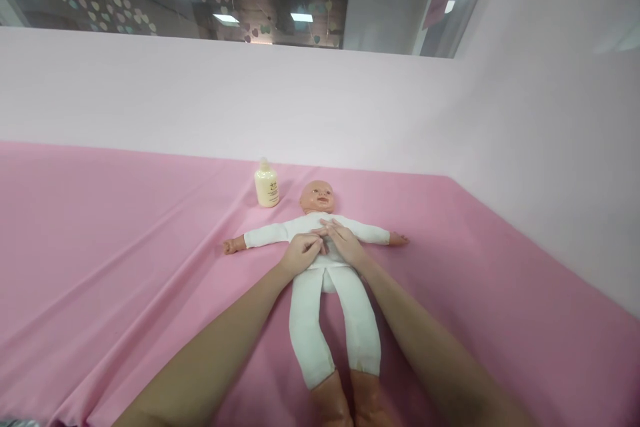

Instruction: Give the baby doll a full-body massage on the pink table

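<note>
A baby doll (356,317) with a white cloth body lies on its back, arms spread wide, head away from me. My left hand (302,253) rests on the left side of its torso, the fingers bent inward over the belly. Flat on the doll's chest, my right hand (344,243) has its fingers stretched out and pointing up and left. The fingertips of both hands come close together at the middle of the chest. Neither hand holds anything that I can see.
A pale yellow pump bottle (267,187) stands left of the doll's head. Wrinkled pink cloth (125,227) covers the surface. Behind it rises a white wall (200,100) with a window above, and another wall stands at the right.
</note>
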